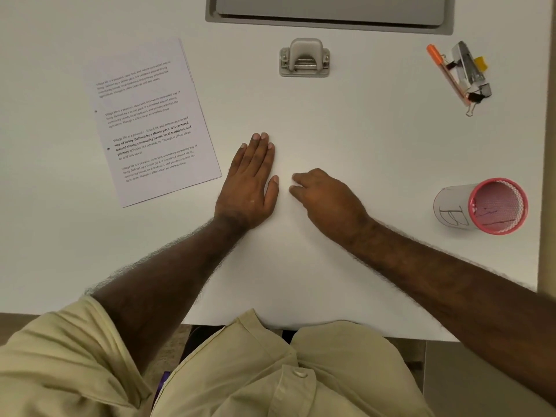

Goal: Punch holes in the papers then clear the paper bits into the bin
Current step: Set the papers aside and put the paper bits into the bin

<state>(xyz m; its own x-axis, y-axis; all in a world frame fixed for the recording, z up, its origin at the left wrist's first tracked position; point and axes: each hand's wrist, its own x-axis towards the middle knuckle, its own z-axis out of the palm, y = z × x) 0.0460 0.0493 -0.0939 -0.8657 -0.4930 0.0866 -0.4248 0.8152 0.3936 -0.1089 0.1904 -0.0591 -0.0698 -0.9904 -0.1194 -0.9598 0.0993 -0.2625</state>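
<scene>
A stack of printed papers (150, 121) lies tilted at the left of the white table, with two punched holes showing along its left edge. The grey hole punch (304, 58) stands at the back centre. My left hand (251, 185) rests flat on the table, fingers together and pointing away. My right hand (325, 197) is just to its right, fingers curled down onto the tabletop, thumb and forefinger near the left thumb. Any paper bits under or between the hands are too small to tell. A pink mesh bin (493, 206), wrapped in paper marked "B", stands at the right.
A grey recessed panel (331, 13) runs along the table's back edge. At the back right lie an orange pen (445, 72), a stapler (469, 67) and binder clips. The table's front edge (301, 325) is close to my torso.
</scene>
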